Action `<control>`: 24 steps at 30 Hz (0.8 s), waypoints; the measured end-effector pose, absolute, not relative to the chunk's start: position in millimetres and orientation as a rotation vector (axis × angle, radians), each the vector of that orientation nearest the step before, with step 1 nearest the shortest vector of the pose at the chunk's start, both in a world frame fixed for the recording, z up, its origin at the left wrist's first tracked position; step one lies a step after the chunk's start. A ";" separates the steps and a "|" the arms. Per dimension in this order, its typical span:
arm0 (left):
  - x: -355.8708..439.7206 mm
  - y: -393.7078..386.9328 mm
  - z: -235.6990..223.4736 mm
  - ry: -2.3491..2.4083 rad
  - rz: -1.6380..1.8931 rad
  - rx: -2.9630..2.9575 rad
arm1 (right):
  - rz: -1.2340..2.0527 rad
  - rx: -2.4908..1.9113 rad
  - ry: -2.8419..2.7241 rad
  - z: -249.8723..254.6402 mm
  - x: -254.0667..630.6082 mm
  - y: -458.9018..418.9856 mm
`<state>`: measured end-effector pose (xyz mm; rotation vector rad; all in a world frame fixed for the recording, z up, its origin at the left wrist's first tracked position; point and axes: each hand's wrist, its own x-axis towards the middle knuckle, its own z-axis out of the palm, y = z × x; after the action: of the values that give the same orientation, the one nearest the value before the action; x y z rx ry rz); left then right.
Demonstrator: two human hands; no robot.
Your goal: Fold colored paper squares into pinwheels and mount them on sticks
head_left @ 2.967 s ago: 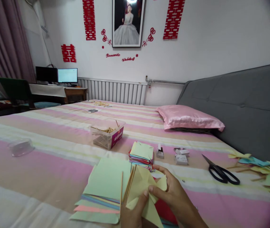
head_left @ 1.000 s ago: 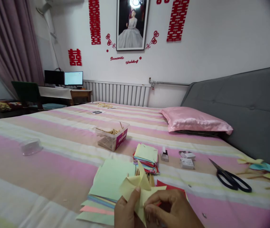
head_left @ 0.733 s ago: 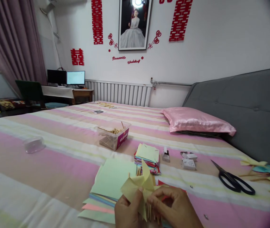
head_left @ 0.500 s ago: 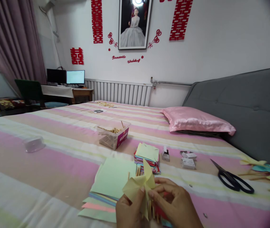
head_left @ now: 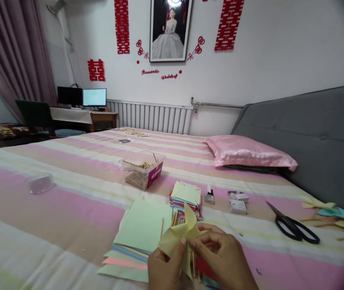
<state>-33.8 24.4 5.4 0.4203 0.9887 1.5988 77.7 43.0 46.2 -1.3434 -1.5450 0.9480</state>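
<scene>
A yellow paper pinwheel with folded blades is pinched between both hands low in the middle. My left hand grips its left side, thumb near the centre. On the other side my right hand is closed on it, thumb and fingers pressed by the middle. Several thin wooden sticks show behind and below the paper. Just left lies a stack of pale green paper sheets, with blue and pink sheets under it. Beyond the hands is a smaller stack of coloured paper squares.
A clear plastic tub holds sticks; a clear lid lies left. Small boxes, black-handled scissors and finished paper pinwheels lie right. A pink pillow rests by the grey headboard.
Both hands stay on the pinwheel, and its blades have turned slightly, the top one more upright. The whole view has shifted a little.
</scene>
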 end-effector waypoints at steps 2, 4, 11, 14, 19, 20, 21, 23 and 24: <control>-33.7 24.3 5.5 0.975 1.589 0.431 | 0.938 -1.352 -1.557 46.5 78.0 42.9; -33.5 24.0 6.2 0.955 1.582 0.429 | 0.930 -1.357 -1.572 46.8 78.2 42.7; -30.8 23.1 11.6 1.024 1.589 0.446 | 0.984 -1.359 -1.591 46.8 79.8 43.2; -29.3 23.3 11.5 1.074 1.651 0.417 | 1.025 -1.326 -1.615 47.5 80.6 43.4; -31.3 25.0 6.7 1.012 1.609 0.331 | 0.988 -1.332 -1.540 44.4 78.5 42.2; -31.8 25.2 6.1 0.979 1.613 0.298 | 0.989 -1.296 -1.495 42.8 77.7 41.9; -32.0 25.1 6.1 0.939 1.619 0.264 | 1.006 -1.250 -1.451 41.2 76.8 41.8; -31.6 24.6 7.5 0.853 1.616 0.213 | 1.081 -1.164 -1.372 38.0 74.6 41.8; -30.8 24.4 8.4 0.810 1.603 0.203 | 1.134 -1.131 -1.334 36.7 73.1 41.8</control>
<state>-30.8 24.4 8.4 0.2026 0.8103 1.6029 73.1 41.8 36.7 -1.1312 -1.3339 1.1337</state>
